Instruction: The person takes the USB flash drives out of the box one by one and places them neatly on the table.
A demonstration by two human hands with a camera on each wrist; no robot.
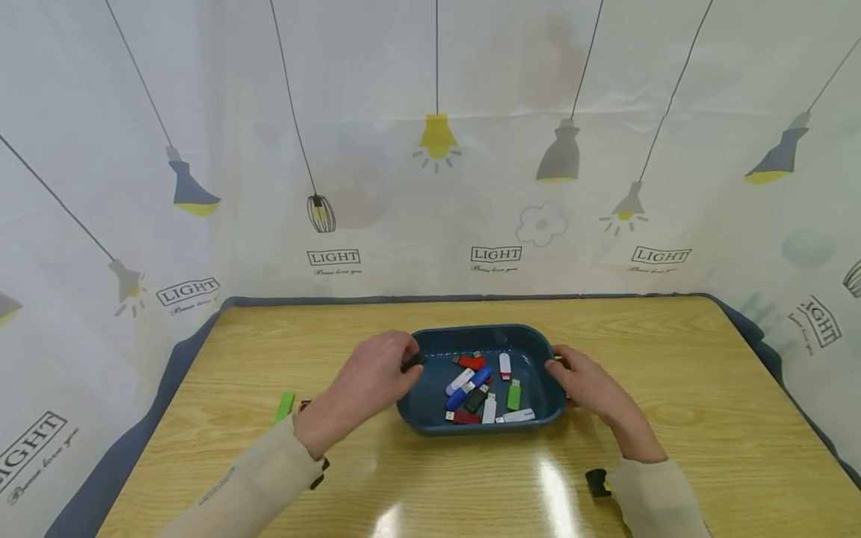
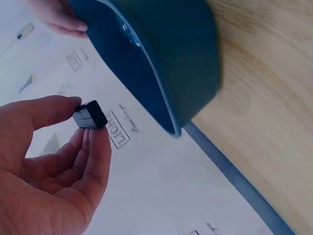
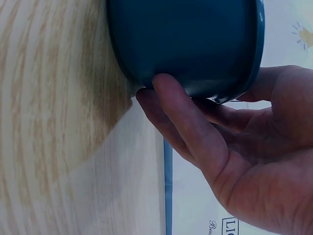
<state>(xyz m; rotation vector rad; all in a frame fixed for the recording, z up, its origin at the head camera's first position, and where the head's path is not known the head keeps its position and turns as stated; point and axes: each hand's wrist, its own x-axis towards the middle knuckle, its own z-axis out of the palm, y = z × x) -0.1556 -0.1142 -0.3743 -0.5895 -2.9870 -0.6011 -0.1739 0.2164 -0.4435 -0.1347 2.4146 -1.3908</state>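
Beside the left rim of the tray (image 1: 539,385), pinching a black stick (image 2: 90,115) between thumb and fingers of the left hand (image 1: 371,377). At the other end, holding the tray with the right hand (image 1: 588,379). Might drop the stick on the table (image 1: 679,388) if let go too soon. Might tip or shove the tray if pressed too hard. From the head, easy to see sticks (image 1: 477,379) inside and a green stick (image 1: 285,406) outside. From the left wrist, clear to see a gap from black stick to tray. From the right wrist, able to see fingertips on the outer wall, mostly hidden from the head.
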